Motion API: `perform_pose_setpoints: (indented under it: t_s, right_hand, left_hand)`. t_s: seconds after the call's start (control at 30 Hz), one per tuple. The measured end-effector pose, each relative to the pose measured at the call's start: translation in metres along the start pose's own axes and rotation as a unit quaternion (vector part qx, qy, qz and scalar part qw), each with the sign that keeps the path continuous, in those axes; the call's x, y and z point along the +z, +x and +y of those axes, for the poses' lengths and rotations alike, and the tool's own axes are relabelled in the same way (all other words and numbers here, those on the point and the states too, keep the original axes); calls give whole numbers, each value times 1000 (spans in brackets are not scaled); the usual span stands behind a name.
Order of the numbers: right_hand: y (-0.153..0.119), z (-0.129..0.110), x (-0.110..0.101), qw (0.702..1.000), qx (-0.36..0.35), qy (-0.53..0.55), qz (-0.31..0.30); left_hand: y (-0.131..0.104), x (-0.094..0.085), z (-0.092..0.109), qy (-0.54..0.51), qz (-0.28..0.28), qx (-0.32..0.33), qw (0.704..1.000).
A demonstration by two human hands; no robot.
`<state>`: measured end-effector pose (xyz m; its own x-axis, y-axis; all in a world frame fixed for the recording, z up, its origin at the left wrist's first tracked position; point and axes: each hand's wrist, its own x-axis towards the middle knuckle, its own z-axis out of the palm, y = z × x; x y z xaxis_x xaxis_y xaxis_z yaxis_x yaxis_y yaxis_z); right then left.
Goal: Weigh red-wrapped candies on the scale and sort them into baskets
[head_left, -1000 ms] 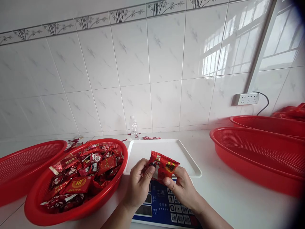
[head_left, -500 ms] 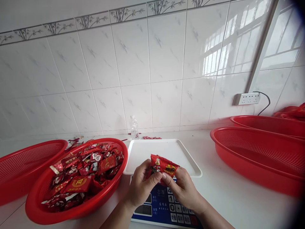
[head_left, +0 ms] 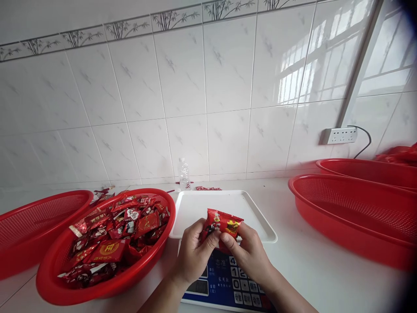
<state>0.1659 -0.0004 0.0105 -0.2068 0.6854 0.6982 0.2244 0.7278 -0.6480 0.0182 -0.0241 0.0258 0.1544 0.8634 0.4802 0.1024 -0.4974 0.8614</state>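
Observation:
Both hands grip one small red snack packet (head_left: 224, 222) with printed pictures and a crimped top edge. My left hand (head_left: 197, 250) pinches its left side, thumb on the front. On the right side my right hand (head_left: 249, 252) does the same, its thumb close to the other. The packet is above the front part of a digital scale (head_left: 224, 282), whose white weighing tray (head_left: 260, 226) lies just behind. To the left, a red oval basket (head_left: 48, 287) is heaped with red snack packets (head_left: 109, 250). The packet's lower part is hidden by my fingers.
Another red basket (head_left: 65, 202) stands at the far left. Two more red baskets, the nearer one (head_left: 352, 243) and the one behind it (head_left: 365, 167), are on the right. A clear plastic bottle (head_left: 184, 176) stands by the tiled wall, below a socket strip (head_left: 340, 135) at right.
The packet has tilted slightly in my fingers, so its front faces me more squarely. Both hands keep their grip on it. The view has shifted very slightly.

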Motion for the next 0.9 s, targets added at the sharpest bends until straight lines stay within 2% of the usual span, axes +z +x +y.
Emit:
perform_pose_setpoints:
  t_s: [0.07,0.17,0.37,0.6,0.73,0.9]
  right_hand:
    - [0,1,0,1000,3,0,20]
    - [-1,-1,-1,999,-11,25,18]
    - [1,-4,-3,998,-46,31,-27]
    - [0,-2,-1,998,12,35,-56]
    - [0,-2,-1,998,32,26,-41]
    - [1,-5,-1,1000,22,11,-6]
  left_hand:
    - [0,1,-1,-8,-1,-3,1000]
    - [0,2,-1,-49,-25,-7,998]
    - [-1,1,-2,-67,-21,10,997]
    - [0,1,-3,-42,30,28,998]
    - [-1,0,-3,-26,57,25,998]
    - [0,1,-4,-75,13,-8,997]
